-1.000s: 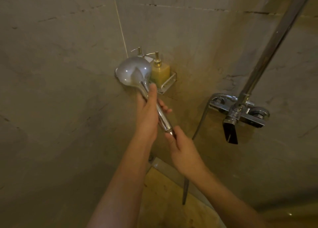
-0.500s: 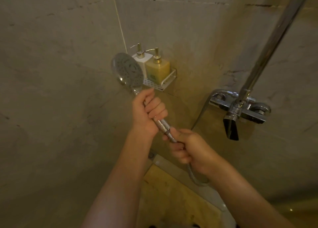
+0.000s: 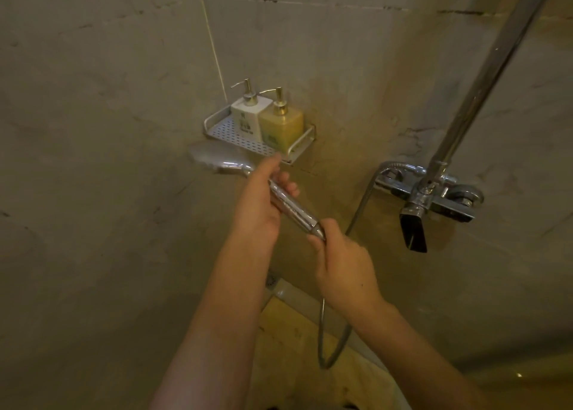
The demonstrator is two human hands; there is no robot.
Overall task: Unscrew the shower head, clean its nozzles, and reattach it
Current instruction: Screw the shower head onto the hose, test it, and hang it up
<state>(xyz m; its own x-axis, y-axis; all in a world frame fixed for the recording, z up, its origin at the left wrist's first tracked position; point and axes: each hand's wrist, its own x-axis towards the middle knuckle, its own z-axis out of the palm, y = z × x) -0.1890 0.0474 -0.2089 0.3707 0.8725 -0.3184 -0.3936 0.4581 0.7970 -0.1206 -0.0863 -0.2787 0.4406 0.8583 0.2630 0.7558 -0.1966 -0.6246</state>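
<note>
Shower head (image 3: 217,160): chrome, held out before the tiled wall, disc blurred and seen edge-on just below the wall shelf (image 3: 238,140); left hand (image 3: 259,205) wrapped on the handle, right hand (image 3: 341,261) pinching the hose (image 3: 331,344) joint at its near end. Shelf carries a white pump bottle (image 3: 248,115) and a yellow pump bottle (image 3: 282,124), touching. Right: mixer tap (image 3: 434,192) and riser pipe (image 3: 490,68), top cut off; nozzles not visible.

Just above the hands (image 3: 257,205), the corner shelf (image 3: 297,149) juts from the wall, carrying a white bottle (image 3: 249,118) and a yellow bottle (image 3: 282,127); the shower head (image 3: 217,161) lies close under its front edge. Right of the hands, the tap (image 3: 431,192) and riser pipe (image 3: 483,78) block the way, and the hose (image 3: 335,347) loops below. Left of the hands the wall is bare, with open room below.
</note>
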